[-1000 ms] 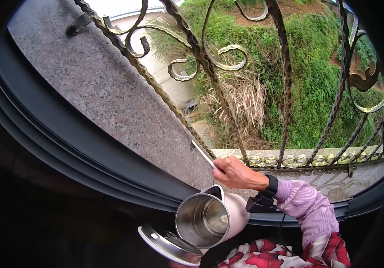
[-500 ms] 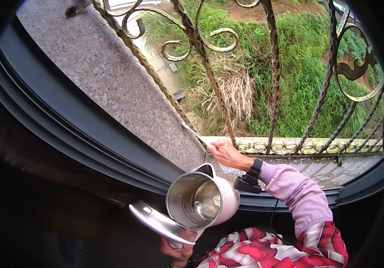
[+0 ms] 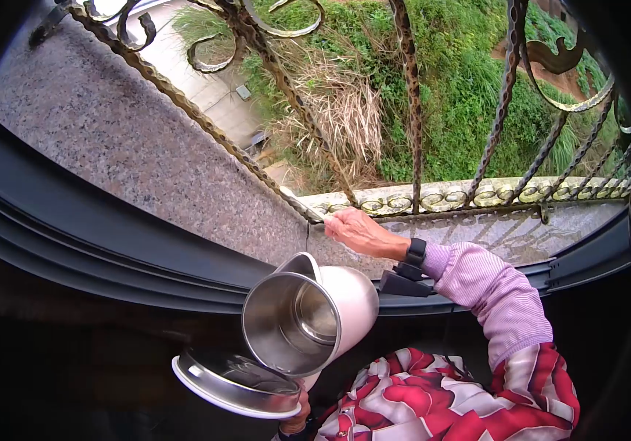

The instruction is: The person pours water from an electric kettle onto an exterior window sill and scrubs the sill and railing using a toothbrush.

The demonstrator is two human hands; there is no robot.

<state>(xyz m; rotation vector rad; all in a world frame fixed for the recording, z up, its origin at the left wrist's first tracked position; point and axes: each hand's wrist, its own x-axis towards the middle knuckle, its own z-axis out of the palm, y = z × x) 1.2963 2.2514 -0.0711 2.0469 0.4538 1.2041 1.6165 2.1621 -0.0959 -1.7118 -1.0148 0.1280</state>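
Observation:
A pale pink kettle (image 3: pixel 356 301) is tipped over at the window edge, its steel inside facing me and its lid (image 3: pixel 238 386) hanging open at the lower left. My left hand (image 3: pixel 297 415) is closed round the kettle's handle below the lid, with most of the fingers hidden. Above the kettle, my right hand (image 3: pixel 356 231) pinches a thin white stick (image 3: pixel 302 204), which points up and left against the bottom of the railing. A little clear liquid seems to lie inside the kettle.
Twisted metal railing bars (image 3: pixel 415 110) rise beyond the speckled stone ledge (image 3: pixel 132 140). The dark window frame (image 3: pixel 110 228) curves along the near side of the ledge. Wet patches mark the stone at the right. Grass and a paved path lie outside.
The view has shifted, so the railing and ledge appear further left and lower. The kettle has tipped a little more, and my left hand has come into view under the lid.

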